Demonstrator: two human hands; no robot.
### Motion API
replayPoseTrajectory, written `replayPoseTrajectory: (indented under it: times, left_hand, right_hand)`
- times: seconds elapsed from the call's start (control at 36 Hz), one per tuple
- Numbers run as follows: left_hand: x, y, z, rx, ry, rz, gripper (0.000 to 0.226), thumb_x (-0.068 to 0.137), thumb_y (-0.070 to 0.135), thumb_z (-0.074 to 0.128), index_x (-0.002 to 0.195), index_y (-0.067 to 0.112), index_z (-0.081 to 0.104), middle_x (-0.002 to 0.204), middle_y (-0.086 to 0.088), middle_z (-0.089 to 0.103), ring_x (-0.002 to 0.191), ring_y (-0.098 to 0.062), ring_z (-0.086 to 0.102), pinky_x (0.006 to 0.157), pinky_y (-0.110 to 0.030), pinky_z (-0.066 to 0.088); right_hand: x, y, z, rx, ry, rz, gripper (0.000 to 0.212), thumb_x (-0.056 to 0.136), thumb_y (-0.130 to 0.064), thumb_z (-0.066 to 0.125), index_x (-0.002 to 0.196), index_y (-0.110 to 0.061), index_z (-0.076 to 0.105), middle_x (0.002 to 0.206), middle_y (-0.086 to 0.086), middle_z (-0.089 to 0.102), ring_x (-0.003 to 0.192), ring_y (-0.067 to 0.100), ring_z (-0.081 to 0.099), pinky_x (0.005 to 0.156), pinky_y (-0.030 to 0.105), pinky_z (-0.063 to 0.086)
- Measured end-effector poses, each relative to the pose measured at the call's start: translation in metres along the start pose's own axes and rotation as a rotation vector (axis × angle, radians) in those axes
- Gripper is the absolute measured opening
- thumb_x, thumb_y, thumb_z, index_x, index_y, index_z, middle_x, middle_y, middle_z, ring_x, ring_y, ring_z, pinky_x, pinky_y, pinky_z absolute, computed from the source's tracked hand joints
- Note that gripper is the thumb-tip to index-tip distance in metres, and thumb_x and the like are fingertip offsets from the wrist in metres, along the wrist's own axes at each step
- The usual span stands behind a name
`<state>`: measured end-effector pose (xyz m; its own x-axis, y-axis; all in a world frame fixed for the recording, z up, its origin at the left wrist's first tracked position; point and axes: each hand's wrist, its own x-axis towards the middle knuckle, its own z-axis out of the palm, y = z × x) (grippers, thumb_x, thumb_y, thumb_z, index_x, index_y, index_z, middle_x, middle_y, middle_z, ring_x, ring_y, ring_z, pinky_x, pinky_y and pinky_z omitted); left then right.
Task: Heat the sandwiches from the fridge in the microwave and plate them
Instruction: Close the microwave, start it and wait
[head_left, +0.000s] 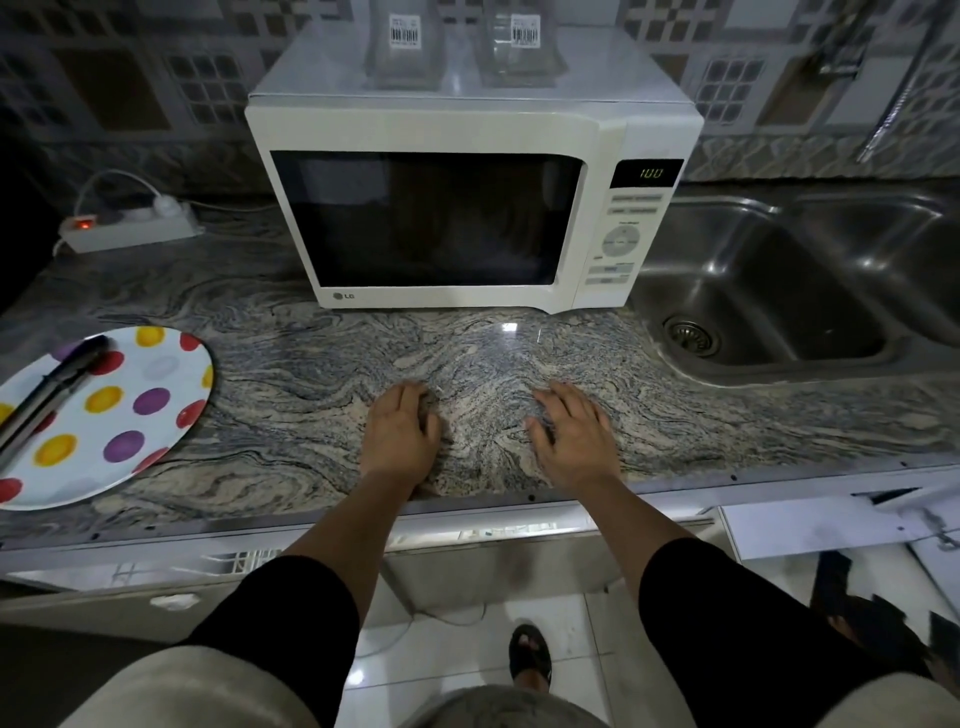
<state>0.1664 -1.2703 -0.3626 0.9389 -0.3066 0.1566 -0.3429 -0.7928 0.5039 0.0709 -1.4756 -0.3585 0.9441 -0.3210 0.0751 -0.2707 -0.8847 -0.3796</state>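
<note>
My left hand (400, 428) and right hand (574, 434) rested flat and empty on the countertop (311, 364). Beyond them the shut LG microwave (447, 208) read 100, with no sandwiches visible; overheating was my worry. The spotted plate (130, 410) waited far left.

A grey power strip (130, 228) is lying on the marbled countertop (322, 364) toward the far left, its red switch glowing and a white plug (169, 207) sitting in it. A steel double sink (779, 291) is sitting sunk into the same countertop at its right end, with a round drain (691, 335) showing in the nearer basin. Patterned wall tiles (135, 88) are running along behind the countertop. Below its front edge, a sandalled foot (530, 657) is standing on glossy white floor tiles (587, 649).
</note>
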Motion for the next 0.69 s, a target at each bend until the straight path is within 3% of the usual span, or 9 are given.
replayPoseTrajectory:
  times: [0.19, 0.39, 0.69]
  left_hand:
    - [-0.0005, 0.0004, -0.0007, 0.000, 0.008, 0.002, 0.038, 0.092, 0.025, 0.050, 0.127, 0.013, 0.053, 0.131, -0.008, 0.052, 0.121, -0.027, 0.046, 0.105, -0.038, 0.038]
    - [0.0007, -0.0013, 0.0013, 0.007, 0.026, 0.023, 0.035, 0.091, 0.026, 0.052, 0.124, 0.013, 0.055, 0.129, -0.008, 0.054, 0.121, -0.027, 0.047, 0.106, -0.039, 0.037]
    - [0.0011, -0.0013, 0.0012, 0.014, 0.023, 0.027, 0.036, 0.091, 0.026, 0.052, 0.125, 0.012, 0.055, 0.129, -0.009, 0.054, 0.121, -0.027, 0.047, 0.107, -0.040, 0.036]
  right_hand:
    - [0.0000, 0.0001, 0.0003, -0.002, 0.006, -0.006, 0.046, 0.098, -0.042, 0.039, 0.141, -0.025, 0.044, 0.153, -0.002, 0.033, 0.144, 0.018, 0.022, 0.118, 0.039, 0.012]
    - [-0.0011, -0.0009, 0.0000, -0.020, 0.019, 0.002, 0.068, 0.086, -0.056, 0.014, 0.139, -0.026, 0.045, 0.151, -0.002, 0.037, 0.142, 0.017, 0.027, 0.116, 0.038, 0.014]
    - [-0.0013, -0.0006, 0.0002, -0.015, 0.010, 0.012, 0.070, 0.086, -0.057, 0.013, 0.140, -0.025, 0.045, 0.151, -0.002, 0.036, 0.143, 0.017, 0.026, 0.117, 0.038, 0.014]
